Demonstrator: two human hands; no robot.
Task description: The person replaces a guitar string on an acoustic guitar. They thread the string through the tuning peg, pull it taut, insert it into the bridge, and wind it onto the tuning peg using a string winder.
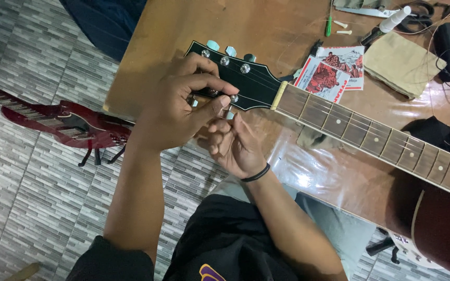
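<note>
At the table's (147,62) left edge, left hand (175,106) pinches a tuning post on the black headstock (240,78); right hand (235,145), apparently pinching string, should hold it taut.

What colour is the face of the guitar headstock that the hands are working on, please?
Black, with silver tuning posts; the head view shows the headstock clearly.

Both hands (183,106) (235,148) at guitar headstock (251,80)
</note>
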